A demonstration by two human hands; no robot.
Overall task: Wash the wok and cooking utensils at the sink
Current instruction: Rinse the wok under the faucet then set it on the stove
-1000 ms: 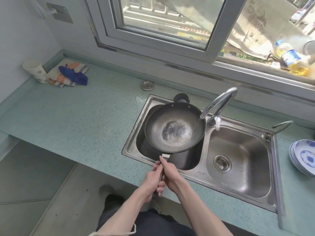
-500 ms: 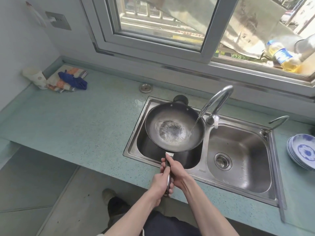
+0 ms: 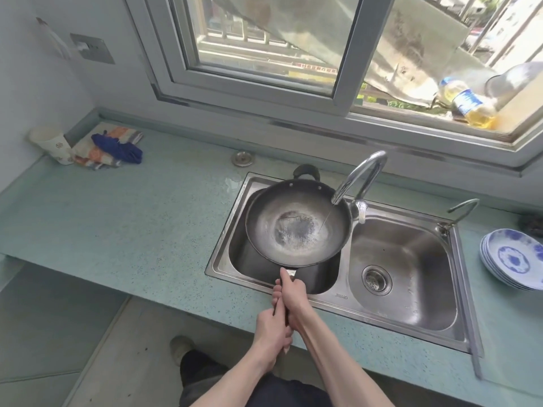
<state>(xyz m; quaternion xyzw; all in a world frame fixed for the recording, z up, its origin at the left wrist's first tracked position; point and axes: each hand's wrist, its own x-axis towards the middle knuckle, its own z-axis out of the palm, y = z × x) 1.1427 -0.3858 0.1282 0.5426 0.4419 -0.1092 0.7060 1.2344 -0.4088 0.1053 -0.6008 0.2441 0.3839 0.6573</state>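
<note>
A dark metal wok [image 3: 296, 224] with a little water in its bottom hangs over the left basin of the steel double sink [image 3: 458, 295]. A thin stream from the curved faucet [image 3: 361, 177] falls into the wok's right side. Both hands hold its long handle, which points toward me. My right hand [image 3: 292, 295] grips the handle close to the wok, thumb laid along the top. My left hand [image 3: 271, 333] grips it just behind, nearer my body. The handle itself is mostly hidden by the fingers.
Stacked blue-patterned plates [image 3: 514, 258] sit on the counter right of the sink, beside a small second tap [image 3: 461, 211]. At the far left lie folded cloths [image 3: 110, 149] and a white cup [image 3: 53, 143]. A sink plug [image 3: 242, 159] rests behind the basin. An oil bottle [image 3: 467, 102] stands on the windowsill.
The wok has stayed over the left basin under the running water, shifting only slightly. Both hands kept their grip on the handle. The water pooled in the bottom has spread a little.
</note>
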